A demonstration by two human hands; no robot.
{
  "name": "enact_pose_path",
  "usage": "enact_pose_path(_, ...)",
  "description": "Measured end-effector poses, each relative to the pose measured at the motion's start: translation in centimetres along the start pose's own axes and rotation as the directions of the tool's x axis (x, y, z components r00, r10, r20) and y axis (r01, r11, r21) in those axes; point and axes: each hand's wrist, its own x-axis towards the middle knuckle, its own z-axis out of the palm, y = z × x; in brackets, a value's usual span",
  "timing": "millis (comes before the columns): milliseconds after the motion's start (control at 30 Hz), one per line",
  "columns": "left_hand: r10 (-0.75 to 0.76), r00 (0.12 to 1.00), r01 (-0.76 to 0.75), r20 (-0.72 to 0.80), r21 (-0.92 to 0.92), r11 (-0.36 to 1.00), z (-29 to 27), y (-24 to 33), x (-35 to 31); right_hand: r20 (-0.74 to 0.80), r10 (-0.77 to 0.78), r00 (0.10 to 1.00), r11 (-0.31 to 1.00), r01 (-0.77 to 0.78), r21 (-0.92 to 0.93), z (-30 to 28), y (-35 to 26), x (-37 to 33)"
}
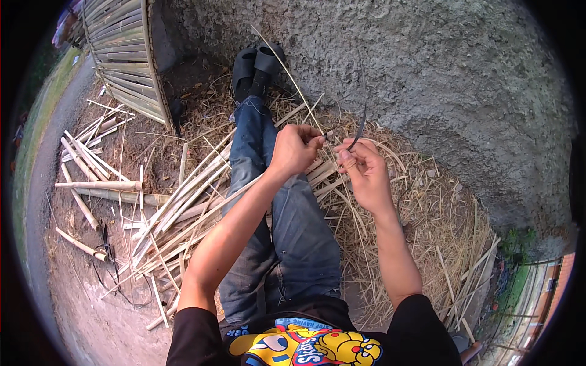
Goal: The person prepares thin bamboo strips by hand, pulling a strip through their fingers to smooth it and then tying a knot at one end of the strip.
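Far left: loose bamboo sticks (91,165) scattered on bare dirt, a slatted bamboo panel (125,58) leaning up behind them, a thin dark cord (110,256) lying on the ground near the sticks. Moving in: a fan of split bamboo strips (183,201) lies beside and partly under the person's jeans (287,232), legs stretched out, black sandals (256,67) at the far end against the rough concrete wall (439,73). Left hand (295,149) is closed, fingertips pinching a long pale strip (293,79) that runs up and away past the sandals. Right hand (366,168) is just beside it, thumb and forefinger pressed on a thin dark strip (363,116) that curves upward; the two strips seem to meet between the hands, exact join too small to tell. Right of that: a bed of dry straw (427,219) and more slivers. Risk, my read: split edges look sharp, a slip while pulling could cut a fingertip; the dark strip is bent tight and could snap or spring loose. No packages or signs; only a bright yellow cartoon print on the black shirt (305,344), bottom centre.
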Motion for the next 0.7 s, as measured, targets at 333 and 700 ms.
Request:
enact_pose_path(333,-0.074,0.992,0.104,0.103,-0.328,0.939,-0.4,-2.2,3.5,-0.079,0.219,0.973,0.866,-0.230,-0.443,-4.1,1.4,-6.9)
enact_pose_path(700,-0.009,0.990,0.053,0.138,-0.313,0.948,0.0,0.7,4.7,-0.130,0.437,0.890,0.873,-0.454,-0.176,-5.4,11.9,-12.2)
